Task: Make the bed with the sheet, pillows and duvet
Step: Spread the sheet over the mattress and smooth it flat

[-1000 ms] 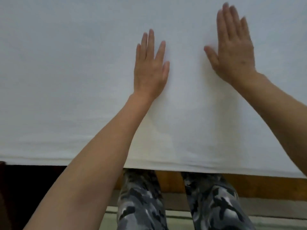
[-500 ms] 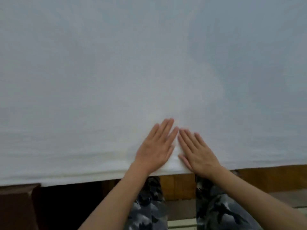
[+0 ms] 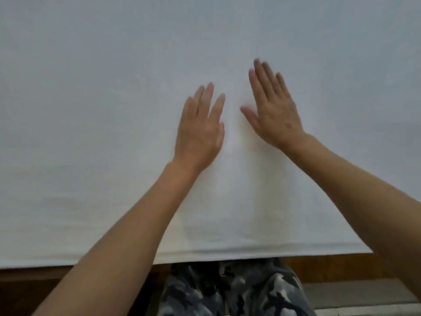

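Sheet: The white sheet (image 3: pixel 114 110) lay spread flat across the bed, filling nearly everything we saw above and to both sides of our hands; its near hem ran straight behind our wrists and forearms, hanging slightly over the wooden bed frame (image 3: pixel 319 267).

Handling: We judged the sheet light, thin and soft, with no stiffness of its own; it would slide and bunch under a dragging palm rather than hold a shape. It looked neither fragile nor slippery against skin.

Where to take hold: For smoothing, flat palms on the surface seemed enough. For pulling it taut or tucking, we judged the near hem, just behind our wrists, the place to pinch, with the two hands well apart along it.

Left hand: Our left hand (image 3: pixel 199 126) rested palm down on the sheet, fingers straight and nearly together, holding nothing.

Right hand: Our right hand (image 3: pixel 273 108) lay just beside the left and a little further from us, palm down, fingers straight and angled outward, thumb spread toward the left hand. It gripped nothing. Its fingertips were blurred.

Cloth between the hands: A narrow strip of sheet showed between the two hands, smooth, with only faint soft shading running back toward the hem.

Stage: We judged this the smoothing of the sheet; no pillows or duvet were in view.

Trousers: Camouflage-patterned trousers (image 3: pixel 227 293) showed below the hem, between our forearms.
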### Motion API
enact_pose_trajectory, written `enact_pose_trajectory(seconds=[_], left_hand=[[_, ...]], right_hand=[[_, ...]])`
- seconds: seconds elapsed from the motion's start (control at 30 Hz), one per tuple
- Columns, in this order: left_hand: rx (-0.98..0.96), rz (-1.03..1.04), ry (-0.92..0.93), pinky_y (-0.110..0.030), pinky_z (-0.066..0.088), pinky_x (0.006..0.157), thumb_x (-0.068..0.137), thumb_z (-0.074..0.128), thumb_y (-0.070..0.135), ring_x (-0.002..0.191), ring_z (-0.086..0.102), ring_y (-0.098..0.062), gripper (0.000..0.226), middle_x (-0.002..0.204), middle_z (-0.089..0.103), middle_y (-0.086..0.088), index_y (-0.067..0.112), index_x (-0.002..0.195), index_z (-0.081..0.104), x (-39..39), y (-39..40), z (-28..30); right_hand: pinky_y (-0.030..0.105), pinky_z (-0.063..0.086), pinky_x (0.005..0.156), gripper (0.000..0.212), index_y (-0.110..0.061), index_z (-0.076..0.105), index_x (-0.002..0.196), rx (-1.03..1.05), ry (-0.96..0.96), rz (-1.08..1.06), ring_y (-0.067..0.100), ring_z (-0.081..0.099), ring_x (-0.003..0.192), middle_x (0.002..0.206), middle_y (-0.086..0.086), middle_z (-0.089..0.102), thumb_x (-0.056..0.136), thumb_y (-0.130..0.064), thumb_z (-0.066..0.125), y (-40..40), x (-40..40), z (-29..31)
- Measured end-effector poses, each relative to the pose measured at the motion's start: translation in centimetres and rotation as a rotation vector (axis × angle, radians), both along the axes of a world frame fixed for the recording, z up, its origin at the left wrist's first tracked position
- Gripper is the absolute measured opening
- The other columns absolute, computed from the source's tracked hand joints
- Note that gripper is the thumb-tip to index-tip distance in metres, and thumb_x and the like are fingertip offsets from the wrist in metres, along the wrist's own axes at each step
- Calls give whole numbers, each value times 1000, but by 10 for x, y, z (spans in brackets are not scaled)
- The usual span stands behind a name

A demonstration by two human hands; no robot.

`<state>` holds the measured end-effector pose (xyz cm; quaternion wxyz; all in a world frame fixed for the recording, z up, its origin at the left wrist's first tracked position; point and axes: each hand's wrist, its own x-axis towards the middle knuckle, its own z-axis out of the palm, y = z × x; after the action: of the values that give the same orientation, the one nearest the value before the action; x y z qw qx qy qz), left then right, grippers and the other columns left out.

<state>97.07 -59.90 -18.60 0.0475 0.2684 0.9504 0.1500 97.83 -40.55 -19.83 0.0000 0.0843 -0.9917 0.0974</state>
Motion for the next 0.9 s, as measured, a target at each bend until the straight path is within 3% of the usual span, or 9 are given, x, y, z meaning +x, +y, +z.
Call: enact_pose_trajectory(seconds=[0.1, 0.2, 0.4, 0.6, 0.7, 0.77, 0.83, 0.9], left_hand=[[-103, 104, 16, -45, 11, 119, 97, 35, 29, 147, 18, -36, 58, 158, 21, -20, 7, 151, 28, -66, 15, -16], [-152, 85, -45, -44, 6, 120, 100, 29, 34, 148, 12, -34, 60, 160, 15, -20, 8, 153, 22, -68, 12, -33], [-132, 2, -99, -46, 8, 119, 97, 37, 38, 146, 19, -32, 63, 157, 21, -21, 4, 149, 26, 77, -27, -45], [-203, -168, -147, -40, 1, 122, 99, 25, 37, 150, -1, -24, 69, 162, -5, -13, 2, 153, 0, 172, -75, -46], [-208, -239, -137, -41, 8, 121, 103, 16, 37, 149, 4, -27, 63, 161, 7, -18, -2, 152, 8, 177, -84, -39], [-133, -284, -165, -41, 21, 116, 99, 33, 39, 143, 25, -29, 62, 154, 28, -17, -1, 145, 27, 169, -89, -31], [8, -330, -186, -38, 37, 101, 92, 49, 39, 122, 45, -27, 55, 138, 43, -12, 6, 135, 42, 149, -97, -19], [118, -295, -126, -37, 42, 89, 90, 53, 35, 108, 50, -26, 44, 124, 50, -10, 9, 126, 47, 114, -108, -11]], right_hand=[[41, 7, 120, 65, 1, 17, 150, 39, -4, -96, 31, 14, 147, 158, 19, 17, 101, -38, 30, 11, -67, -7], [40, 6, 119, 65, -1, 16, 151, 20, -127, -58, 29, 12, 148, 159, 18, 14, 99, -37, 30, 3, -65, -18], [44, 14, 117, 58, 2, 34, 145, -54, -130, 53, 32, 27, 143, 153, 20, 30, 97, -33, 37, -40, 73, -32], [42, 13, 120, 57, -3, 34, 146, -72, -235, 433, 25, 16, 147, 156, 14, 23, 99, -32, 43, -85, 212, -30], [41, 11, 121, 60, -3, 25, 149, -82, -213, 468, 24, 17, 147, 157, 14, 20, 100, -32, 42, -84, 221, -28], [41, 10, 121, 58, -3, 24, 149, -124, -207, 479, 25, 19, 147, 157, 14, 20, 101, -31, 42, -81, 217, -23], [42, 13, 120, 57, -3, 24, 149, -189, -191, 459, 26, 23, 145, 158, 14, 21, 101, -29, 42, -81, 210, -14], [43, 16, 120, 56, -3, 25, 148, -217, -160, 413, 27, 25, 145, 157, 14, 22, 101, -28, 42, -83, 191, -7]])
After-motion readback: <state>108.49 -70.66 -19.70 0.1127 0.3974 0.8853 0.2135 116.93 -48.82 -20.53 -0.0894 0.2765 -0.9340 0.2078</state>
